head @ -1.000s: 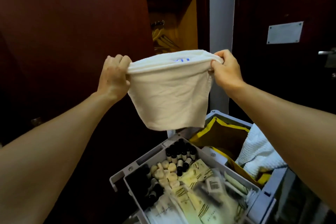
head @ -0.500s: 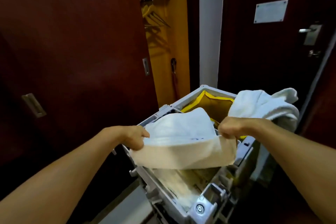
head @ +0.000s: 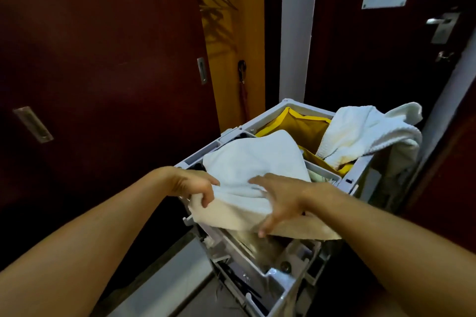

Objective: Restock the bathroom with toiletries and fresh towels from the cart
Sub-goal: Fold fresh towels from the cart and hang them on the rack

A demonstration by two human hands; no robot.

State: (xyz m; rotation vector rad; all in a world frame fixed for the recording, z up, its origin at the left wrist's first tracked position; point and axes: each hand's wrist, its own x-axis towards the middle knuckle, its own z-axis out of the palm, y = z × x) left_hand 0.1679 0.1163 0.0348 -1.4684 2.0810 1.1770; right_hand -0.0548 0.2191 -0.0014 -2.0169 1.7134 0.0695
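A folded white towel [head: 253, 162] lies on top of the grey housekeeping cart [head: 358, 175], covering its toiletries tray. My left hand [head: 194, 184] grips the towel's near left corner, fingers curled under the edge. My right hand [head: 279, 199] lies spread on the towel's near right part, fingers straight and pressing down. The towel's front edge hangs over the cart's near side. The toiletries under it are hidden.
A yellow laundry bag [head: 301, 127] fills the cart's far section, with a rumpled white towel [head: 360, 131] draped over its right rim. A dark wooden sliding door [head: 103, 59] stands left, a door with a handle [head: 438, 26] right, and an open closet [head: 231, 33] behind.
The towel came down from chest height onto the cart top. My right hand let go of its corner and spread flat on the cloth. My left hand kept its grip.
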